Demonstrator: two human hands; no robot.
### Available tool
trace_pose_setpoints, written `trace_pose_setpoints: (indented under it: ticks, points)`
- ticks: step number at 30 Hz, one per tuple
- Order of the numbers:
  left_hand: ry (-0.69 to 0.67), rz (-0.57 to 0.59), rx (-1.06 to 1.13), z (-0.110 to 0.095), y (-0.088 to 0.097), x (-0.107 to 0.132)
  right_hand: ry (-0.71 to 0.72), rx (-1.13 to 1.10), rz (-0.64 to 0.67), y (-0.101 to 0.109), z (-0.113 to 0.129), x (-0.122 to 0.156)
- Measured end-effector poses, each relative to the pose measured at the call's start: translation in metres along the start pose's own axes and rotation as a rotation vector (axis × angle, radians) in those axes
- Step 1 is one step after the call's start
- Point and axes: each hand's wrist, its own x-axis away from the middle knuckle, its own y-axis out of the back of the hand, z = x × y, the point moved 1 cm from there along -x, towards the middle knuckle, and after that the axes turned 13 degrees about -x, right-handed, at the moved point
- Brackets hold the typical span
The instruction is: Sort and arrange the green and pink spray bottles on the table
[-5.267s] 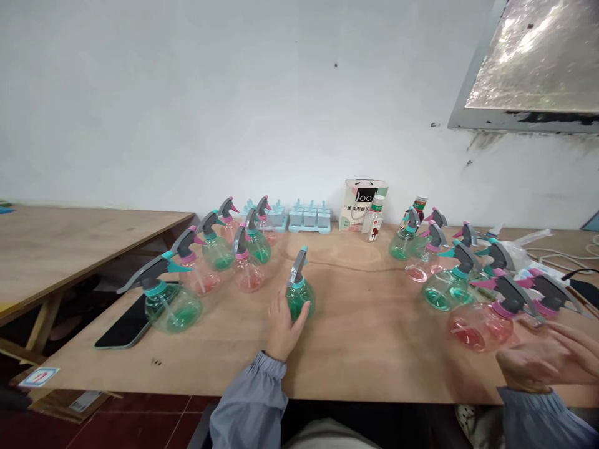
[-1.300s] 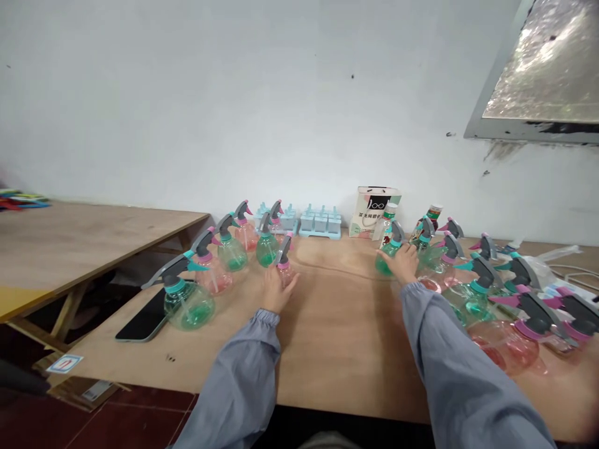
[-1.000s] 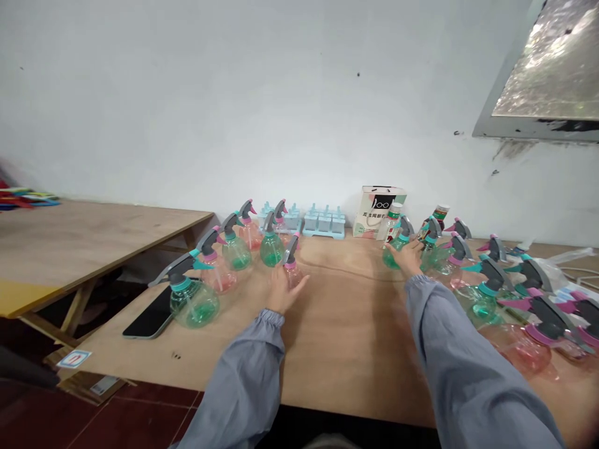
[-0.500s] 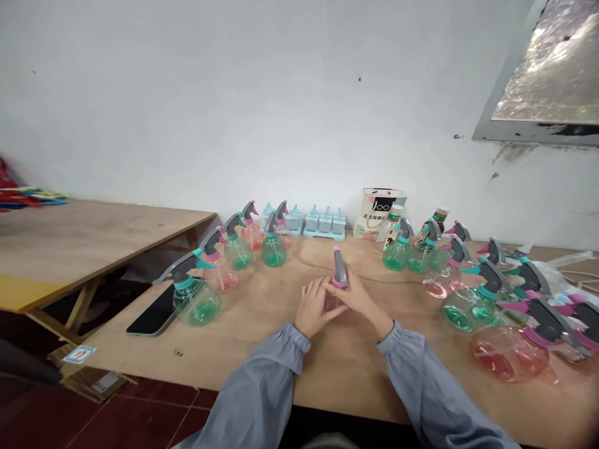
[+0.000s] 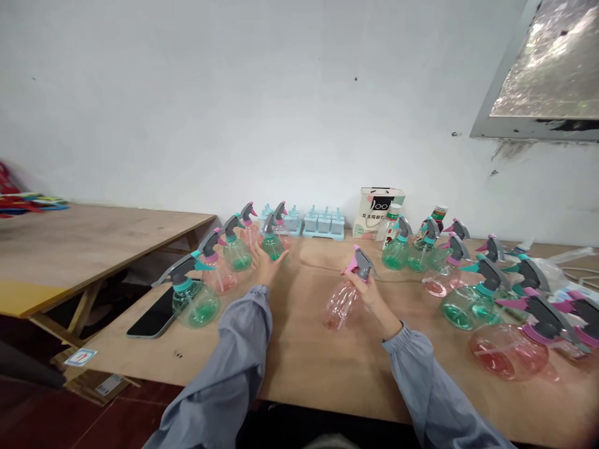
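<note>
My right hand (image 5: 367,290) grips a pink spray bottle (image 5: 340,305) by its neck, just under the grey and pink trigger head. The bottle leans, its clear pink body low over the table and its nozzle to the left. Farther left, my left hand (image 5: 266,265) reaches out with thumb and fingers apart on either side of a green spray bottle (image 5: 273,245). That bottle stands upright, its lower part partly covered by the hand; whether the fingers touch it I cannot tell. Another green spray bottle (image 5: 237,254) stands just left of this hand.
On the left are a green spray bottle (image 5: 196,304), a pink one (image 5: 219,274) and a phone (image 5: 152,315). Several pink and green spray bottles crowd the right side, including a pink one (image 5: 508,350). Pale blue molds (image 5: 324,223) and a paper bag (image 5: 367,218) stand by the wall.
My hands have parted. The left has left the pink spray bottle and moved left and forward to a green one; the right has moved slightly right, with the pink bottle now tilted.
</note>
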Motion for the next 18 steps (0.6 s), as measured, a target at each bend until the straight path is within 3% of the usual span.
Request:
trace_pose_setpoints:
  ticks: [4,8,10,14,18]
  points:
    - [0.109,0.085,-0.093,0.007,-0.014,-0.008,-0.045,-0.097,0.079,-0.006,0.007,0.005]
    - [0.130,0.135,-0.227,0.001,-0.013,0.002,-0.071,-0.134,0.010,-0.003,0.011,0.010]
    - [0.109,0.161,-0.264,-0.003,-0.009,0.017,-0.098,-0.149,0.008,-0.001,0.012,0.012]
    - [-0.085,0.246,-0.280,-0.014,0.003,0.059,-0.116,-0.127,0.067,0.002,0.011,0.014]
    - [-0.190,0.223,-0.331,-0.027,0.014,0.099,-0.004,-0.116,-0.063,0.003,0.008,0.012]
